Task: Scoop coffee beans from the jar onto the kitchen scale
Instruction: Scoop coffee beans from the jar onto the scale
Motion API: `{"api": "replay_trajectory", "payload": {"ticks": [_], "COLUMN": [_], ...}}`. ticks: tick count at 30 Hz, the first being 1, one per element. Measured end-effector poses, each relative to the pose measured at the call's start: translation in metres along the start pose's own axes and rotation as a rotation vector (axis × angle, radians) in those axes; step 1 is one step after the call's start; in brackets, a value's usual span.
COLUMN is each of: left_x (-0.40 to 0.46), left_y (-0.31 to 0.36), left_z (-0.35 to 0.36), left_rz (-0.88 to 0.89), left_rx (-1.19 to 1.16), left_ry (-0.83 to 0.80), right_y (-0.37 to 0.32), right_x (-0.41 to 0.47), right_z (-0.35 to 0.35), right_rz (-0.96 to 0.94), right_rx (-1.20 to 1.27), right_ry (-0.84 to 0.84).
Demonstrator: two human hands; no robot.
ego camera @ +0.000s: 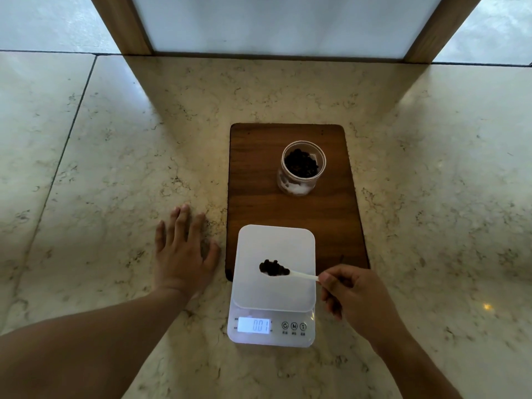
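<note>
Right hand [355,295], fingers pinched on a white spoon [302,275], holds a heap of coffee beans [273,267] over the kitchen scale [273,283] platform to its left. Beyond it, the open jar [302,168] stands on a wooden board [259,182]. Left hand [181,254] lies flat and empty on the desk [115,168].

One clear jar [302,167] of coffee beans stands on one dark wooden board [259,180]. One white kitchen scale [273,286] is present, with one lit display [254,325] and three round buttons [294,326] beside it. One white spoon [302,275] carries one heap of coffee beans [273,267]; the single beans are too small and clumped to count. Two hands show: one left hand [181,254] and one right hand [355,295]. One marble worktop [115,168] carries everything.
</note>
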State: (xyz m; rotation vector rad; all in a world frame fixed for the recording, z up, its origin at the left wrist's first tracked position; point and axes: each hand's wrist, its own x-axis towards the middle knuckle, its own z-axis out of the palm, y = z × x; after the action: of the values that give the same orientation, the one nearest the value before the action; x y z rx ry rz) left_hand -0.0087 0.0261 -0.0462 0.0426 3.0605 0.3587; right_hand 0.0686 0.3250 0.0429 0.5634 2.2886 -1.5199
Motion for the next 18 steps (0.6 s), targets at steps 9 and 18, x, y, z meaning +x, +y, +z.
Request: {"api": "replay_trajectory", "payload": {"ticks": [9, 18], "left_x": [-0.001, -0.001], "left_y": [0.000, 0.000], "left_z": [-0.001, -0.002], "left_rz": [0.000, -0.003], "left_rx": [0.013, 0.022], "left_ry": [-0.009, -0.022], "right_y": [0.014, 0.015], "right_x": [0.000, -0.002], "right_z": [0.008, 0.008], "right_rz": [-0.122, -0.214], "right_rx": [-0.032, -0.086], "right_ry": [0.116, 0.224]}}
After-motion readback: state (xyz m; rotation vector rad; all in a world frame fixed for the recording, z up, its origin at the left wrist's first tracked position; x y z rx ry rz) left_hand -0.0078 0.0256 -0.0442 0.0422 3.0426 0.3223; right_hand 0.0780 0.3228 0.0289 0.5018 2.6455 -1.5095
